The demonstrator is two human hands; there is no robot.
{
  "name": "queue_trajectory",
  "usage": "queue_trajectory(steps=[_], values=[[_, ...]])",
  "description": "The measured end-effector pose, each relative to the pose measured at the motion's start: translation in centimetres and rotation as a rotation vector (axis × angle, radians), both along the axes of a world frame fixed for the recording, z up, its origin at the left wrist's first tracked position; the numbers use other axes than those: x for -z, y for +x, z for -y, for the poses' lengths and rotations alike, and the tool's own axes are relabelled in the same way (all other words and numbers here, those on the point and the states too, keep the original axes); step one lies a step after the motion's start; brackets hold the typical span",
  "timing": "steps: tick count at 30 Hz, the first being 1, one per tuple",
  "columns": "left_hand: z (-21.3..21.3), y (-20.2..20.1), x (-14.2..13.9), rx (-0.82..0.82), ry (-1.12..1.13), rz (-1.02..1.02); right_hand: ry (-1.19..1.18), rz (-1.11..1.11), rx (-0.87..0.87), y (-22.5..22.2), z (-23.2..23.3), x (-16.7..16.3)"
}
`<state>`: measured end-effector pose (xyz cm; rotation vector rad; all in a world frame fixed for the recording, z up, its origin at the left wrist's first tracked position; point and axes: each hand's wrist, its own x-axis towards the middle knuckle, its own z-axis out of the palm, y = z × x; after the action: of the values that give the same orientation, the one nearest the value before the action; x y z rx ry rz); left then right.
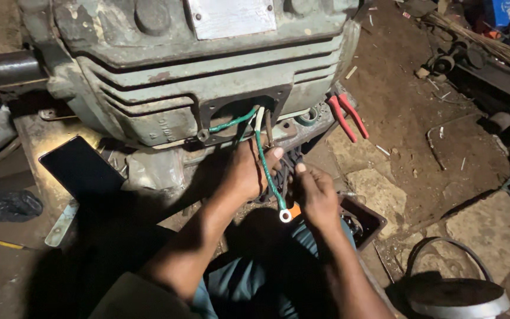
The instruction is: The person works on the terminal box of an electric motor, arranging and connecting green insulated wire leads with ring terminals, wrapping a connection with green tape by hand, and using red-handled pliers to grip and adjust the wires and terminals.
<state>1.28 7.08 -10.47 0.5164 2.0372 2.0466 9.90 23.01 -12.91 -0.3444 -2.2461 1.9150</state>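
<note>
Now green wire (265, 168) betw. both grips.

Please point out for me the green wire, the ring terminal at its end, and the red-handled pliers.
green wire (265, 168): head view, middle of its sleeve between the hands.
ring terminal (285, 216): head view, on the metal ring.
red-handled pliers (347, 117): head view, on one red handle.
</note>
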Motion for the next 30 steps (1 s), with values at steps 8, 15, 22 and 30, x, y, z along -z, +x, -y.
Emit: queue_trajectory(steps=[8,15,22,30], values=[[0.0,-1.2,2.5,0.093,0.199,0.404,-0.433,0.032,-0.064,0.9,-0.6,0.9],[0.9,-0.5,1.6,0.042,0.227,0.303,-0.463,-0.048,-0.052,1.0,-0.2,-0.5],[0.7,0.4,-0.9,-0.114,0.056,0.242,-0.47,-0.087,-0.043,1.1,0.2,-0.8],[0.9,2.9,-3.0,-0.323,-0.232,-0.208,-0.182,-0.052,-0.053,1.3,0.5,0.1]])
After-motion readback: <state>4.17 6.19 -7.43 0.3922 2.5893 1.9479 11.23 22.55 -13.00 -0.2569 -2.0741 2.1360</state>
